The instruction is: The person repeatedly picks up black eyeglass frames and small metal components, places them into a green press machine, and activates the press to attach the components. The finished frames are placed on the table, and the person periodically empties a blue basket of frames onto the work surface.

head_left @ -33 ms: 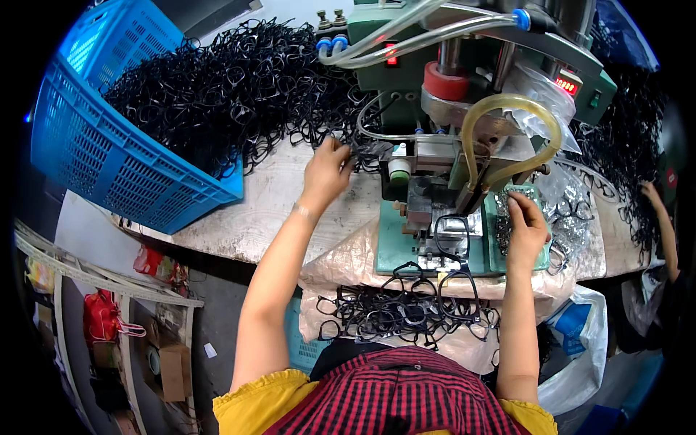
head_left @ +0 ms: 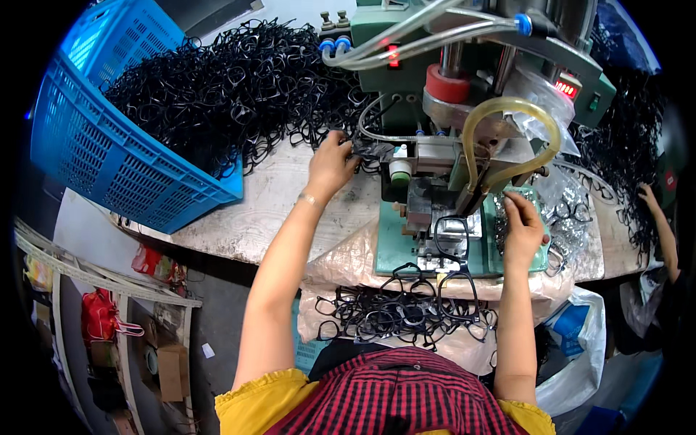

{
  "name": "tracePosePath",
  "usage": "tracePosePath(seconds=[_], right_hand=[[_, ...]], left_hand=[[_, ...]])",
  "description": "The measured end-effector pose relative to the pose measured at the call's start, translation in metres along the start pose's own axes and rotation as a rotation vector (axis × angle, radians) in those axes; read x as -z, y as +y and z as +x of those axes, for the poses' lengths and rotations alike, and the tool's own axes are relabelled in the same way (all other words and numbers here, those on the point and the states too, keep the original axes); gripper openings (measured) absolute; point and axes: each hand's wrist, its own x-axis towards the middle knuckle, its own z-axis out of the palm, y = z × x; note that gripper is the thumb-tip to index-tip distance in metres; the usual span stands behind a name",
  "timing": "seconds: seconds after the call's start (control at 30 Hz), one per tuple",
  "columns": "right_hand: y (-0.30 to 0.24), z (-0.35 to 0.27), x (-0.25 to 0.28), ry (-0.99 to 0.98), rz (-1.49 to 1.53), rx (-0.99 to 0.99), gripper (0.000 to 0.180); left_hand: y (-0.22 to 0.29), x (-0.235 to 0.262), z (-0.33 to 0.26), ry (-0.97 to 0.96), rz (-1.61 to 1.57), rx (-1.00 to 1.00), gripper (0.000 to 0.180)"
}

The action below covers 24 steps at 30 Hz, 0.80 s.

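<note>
My left hand [head_left: 330, 168] reaches to the near edge of a big heap of black eyeglass frames [head_left: 232, 90], its fingers curled in; whether a frame is between them is hidden. My right hand [head_left: 522, 230] is over a green tray [head_left: 538, 262] of small shiny metal parts [head_left: 500, 226], thumb and fingers drawn together; anything pinched there is too small to make out. Between my hands stands a green press machine [head_left: 373, 83]. One black eyeglass frame [head_left: 475, 296] hangs at its metal fixture [head_left: 453, 230]. More eyeglass frames [head_left: 384, 315] lie in front of me on tan sheeting.
A tilted blue plastic crate [head_left: 138, 170] stands at the left beside the heap. A looped yellowish hose [head_left: 554, 130] and clear tubes [head_left: 428, 47] run along the machine. Clear bags of metal parts [head_left: 573, 203] lie right of the tray. Another person's hand [head_left: 649, 196] touches frames at far right.
My left hand has shifted slightly to the right and away from me at the heap's edge. My right hand has moved a little left over the tray.
</note>
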Motion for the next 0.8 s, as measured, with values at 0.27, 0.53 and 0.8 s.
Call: tracePosePath(seconds=[0.27, 0.53, 0.8], right_hand=[[-0.005, -0.030, 0.063, 0.030, -0.347, 0.066, 0.011], [-0.086, -0.032, 0.025, -0.263, -0.168, 0.197, 0.013], [-0.084, -0.038, -0.041, -0.176, 0.220, 0.039, 0.043]], left_hand=[[-0.055, -0.062, -0.018, -0.353, 0.372, 0.066, 0.023], [-0.075, 0.034, -0.085, -0.388, 0.108, 0.028, 0.025], [0.011, 0.011, -0.110, 0.252, -0.747, 0.540, 0.031]])
